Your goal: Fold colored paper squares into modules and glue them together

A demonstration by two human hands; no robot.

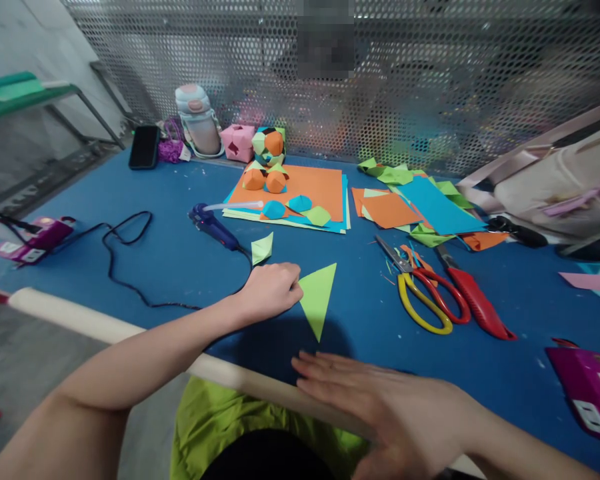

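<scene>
A light green paper triangle (320,298) lies flat on the blue tabletop in front of me. My left hand (275,290) is closed at its left corner, with the fingers curled and the corner hidden under them. Nearer the table's front edge, my right hand (375,400) is open, fingers stretched out and slightly blurred, holding nothing. Just beyond my left hand sits a small pale green folded paper piece (262,249). A blue glue gun (215,228) with a clear glue stick lies further left, its black cord trailing across the table.
Scissors (423,293) and a red-handled cutter (480,303) lie at right. Paper sheets (310,183) carry folded orange and blue pieces, with a paper ball (269,145) behind. A bottle (199,123), a phone (144,147) and a perforated metal screen (220,60) stand at the back.
</scene>
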